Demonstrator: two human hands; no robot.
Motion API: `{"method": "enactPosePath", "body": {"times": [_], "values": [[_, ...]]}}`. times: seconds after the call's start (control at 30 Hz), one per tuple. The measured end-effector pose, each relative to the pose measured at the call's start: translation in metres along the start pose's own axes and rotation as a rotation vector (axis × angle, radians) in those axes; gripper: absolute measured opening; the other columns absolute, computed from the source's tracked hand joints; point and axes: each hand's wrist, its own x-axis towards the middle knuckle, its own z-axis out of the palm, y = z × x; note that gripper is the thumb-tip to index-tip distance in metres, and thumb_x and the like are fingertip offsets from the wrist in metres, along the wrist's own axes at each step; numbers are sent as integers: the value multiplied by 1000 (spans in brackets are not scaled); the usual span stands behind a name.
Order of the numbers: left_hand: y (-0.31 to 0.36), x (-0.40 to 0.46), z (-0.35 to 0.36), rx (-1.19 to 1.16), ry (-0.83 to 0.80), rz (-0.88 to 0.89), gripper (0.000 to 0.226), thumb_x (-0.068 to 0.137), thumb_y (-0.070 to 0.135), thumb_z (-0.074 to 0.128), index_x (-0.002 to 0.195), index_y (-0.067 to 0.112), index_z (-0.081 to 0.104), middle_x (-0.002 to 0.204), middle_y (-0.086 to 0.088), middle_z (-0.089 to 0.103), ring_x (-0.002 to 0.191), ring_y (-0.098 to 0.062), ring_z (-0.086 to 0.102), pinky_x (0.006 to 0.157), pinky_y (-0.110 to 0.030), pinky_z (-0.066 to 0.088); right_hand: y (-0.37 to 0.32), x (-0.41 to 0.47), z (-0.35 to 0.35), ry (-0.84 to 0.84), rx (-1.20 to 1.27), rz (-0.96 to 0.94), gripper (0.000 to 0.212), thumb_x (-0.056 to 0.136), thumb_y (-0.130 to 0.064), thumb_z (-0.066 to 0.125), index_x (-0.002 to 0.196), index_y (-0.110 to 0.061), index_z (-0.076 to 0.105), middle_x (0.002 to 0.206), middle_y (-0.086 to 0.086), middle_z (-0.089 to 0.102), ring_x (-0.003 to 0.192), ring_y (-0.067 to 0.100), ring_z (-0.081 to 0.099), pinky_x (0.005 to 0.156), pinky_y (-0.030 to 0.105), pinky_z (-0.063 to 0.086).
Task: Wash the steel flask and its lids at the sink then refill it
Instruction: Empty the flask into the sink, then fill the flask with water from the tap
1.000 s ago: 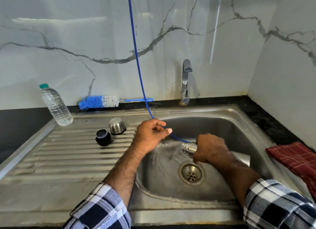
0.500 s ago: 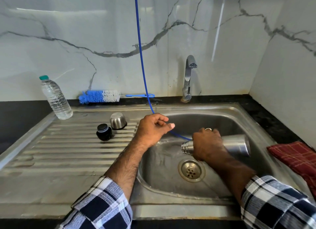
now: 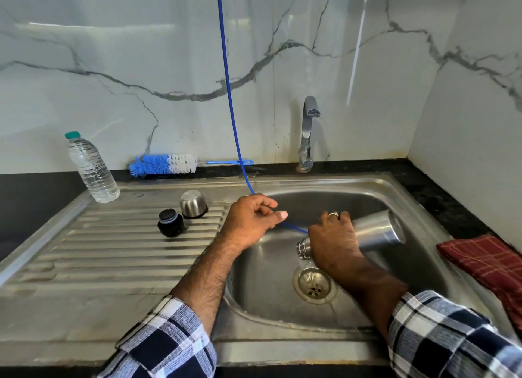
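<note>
Steel flask (image 3: 378,231) is tipped over the sink (image 3: 418,205), held tight in the right hand (image 3: 334,239), pouring out rinse water. Left hand (image 3: 251,219) pinches the blue hose (image 3: 226,75). Next, probably the lids need washing.

My right hand (image 3: 333,239) hides the steel flask's (image 3: 378,231) middle; the blue hose (image 3: 226,75) runs past the top edge.

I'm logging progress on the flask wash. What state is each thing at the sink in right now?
steel flask: uncapped, tipped mouth-down over the drain, water dribbling out
right hand: grips the flask's neck
left hand: holds the blue hose
black inner lid: off, on the drainboard
steel cup lid: off, upside down on the drainboard
tap: not running
water bottle: capped, upright
</note>
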Motion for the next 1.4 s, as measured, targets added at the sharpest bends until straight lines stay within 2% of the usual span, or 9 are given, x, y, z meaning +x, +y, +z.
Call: {"method": "enactPosePath", "body": {"times": [0.1,0.23,0.37,0.5,0.7,0.8,0.97,1.13,1.4], "values": [[-6,3,-2,6,-1,-3,29,82,38,92,104,26,77,90,1,79,79,-15,79,72,-31,64,11,4,-5,-34,210,89,45,83,-46,75,124,-26,71,126,6,65,119,28,63,105,45,43],[1,16,0,-57,47,-41,23,85,29,90,103,20,77,88,-3,80,78,-18,79,70,-33,65,33,16,-15,-185,676,238,59,59,-43,96,112,-29,74,100,-1,73,92,19,69,88,40,59],[6,56,6,-45,107,-82,16,89,18,86,99,10,76,81,-5,77,67,-18,75,60,-31,60,51,30,-8,-206,990,340,53,56,-41,101,99,-25,73,87,-4,69,81,13,65,69,29,50],[15,107,12,-99,118,-90,14,90,14,84,98,11,73,81,-2,73,61,-12,70,52,-22,54,55,41,1,-171,1239,342,43,64,-28,99,98,-25,74,93,-3,76,87,15,71,66,28,48],[26,164,43,-141,33,6,23,88,10,86,108,10,75,78,-2,75,68,-15,74,59,-26,61,45,64,15,-91,1280,275,44,57,-38,102,93,-28,77,83,-9,79,79,7,75,70,27,56],[34,179,58,-142,3,101,25,89,14,85,113,15,78,82,-5,77,66,-11,73,63,-28,64,42,74,18,-69,1269,248,50,54,-46,100,96,-33,77,85,-12,79,80,5,75,80,33,63],[48,195,64,-96,-2,202,11,90,17,85,101,16,83,79,5,79,61,-10,71,60,-28,63,44,80,21,-31,1281,233,50,56,-44,101,97,-33,75,87,-10,78,82,7,75,80,38,65],[47,200,62,75,37,301,3,89,18,85,91,16,84,71,16,75,66,-5,72,80,-36,66,43,79,21,5,1305,226,49,54,-44,101,94,-33,75,86,-11,79,80,6,75,80,37,65],[21,167,60,11,204,-43,25,92,17,82,74,30,72,74,0,78,72,-20,78,77,-43,68,33,77,21,25,1344,186,48,57,-41,102,96,-32,75,89,-11,79,82,4,75,83,35,64]]}}
